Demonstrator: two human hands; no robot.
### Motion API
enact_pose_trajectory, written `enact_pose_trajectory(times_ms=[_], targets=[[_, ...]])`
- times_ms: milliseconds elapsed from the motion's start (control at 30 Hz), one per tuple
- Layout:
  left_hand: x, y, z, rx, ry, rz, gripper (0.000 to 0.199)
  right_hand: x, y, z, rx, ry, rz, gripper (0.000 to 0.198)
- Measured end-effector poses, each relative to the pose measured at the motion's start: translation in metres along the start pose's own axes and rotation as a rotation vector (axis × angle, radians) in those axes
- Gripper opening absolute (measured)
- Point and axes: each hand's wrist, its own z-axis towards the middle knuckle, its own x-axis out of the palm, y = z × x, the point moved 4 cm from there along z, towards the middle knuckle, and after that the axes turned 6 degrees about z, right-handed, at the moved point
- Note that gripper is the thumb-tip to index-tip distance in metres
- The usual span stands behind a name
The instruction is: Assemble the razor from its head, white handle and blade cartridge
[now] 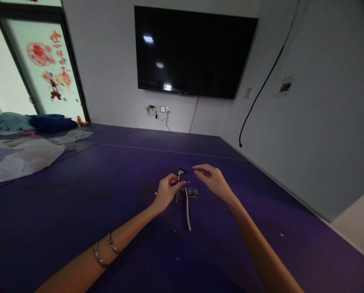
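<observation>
My left hand (169,190) is closed around a small silver-and-black tool (179,175) with a head set crosswise, like a razor or tiny hammer; its exact kind is too small to tell. To the right, my right hand (211,179) hovers with thumb and fingers apart, and nothing shows between them. A pale, slightly curved thin tube (187,211) lies on the purple surface just below the hands. Beside its upper end is a small, clear-looking case (193,192) with dark parts. Under my left hand, a thin grey rod-like piece (177,197) is partly hidden.
The purple surface (123,228) bears scattered white specks. Crumpled white plastic (26,160) and blue cloth (52,122) lie at the far left. A television (197,53) hangs on the back wall, above sockets (163,109). A black cable (261,87) dangles along the right wall.
</observation>
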Motion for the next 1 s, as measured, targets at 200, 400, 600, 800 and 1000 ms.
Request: enact_pose_trajectory(times_ms=[200,400,600,800,1000], targets=[[-0.016,0.004,0.017,-0.003,-0.071,-0.011,0.028,0.002,-0.008,-0.001,0.131,-0.021,0.034,0.023],[-0.021,-0.006,0.021,0.012,-0.054,0.031,0.028,0.020,-0.016,-0.006,0.214,0.051,0.024,0.023],[-0.018,-0.014,0.018,-0.056,0.015,-0.048,0.029,0.052,-0.024,-0.015,0.368,0.352,0.247,0.028],[-0.012,-0.018,0.013,-0.140,0.073,-0.160,0.026,0.072,-0.019,-0.020,0.298,0.408,0.288,0.025],[-0.010,-0.016,0.015,-0.166,0.178,-0.159,0.030,0.076,-0.015,-0.020,0.244,0.323,0.258,0.022]])
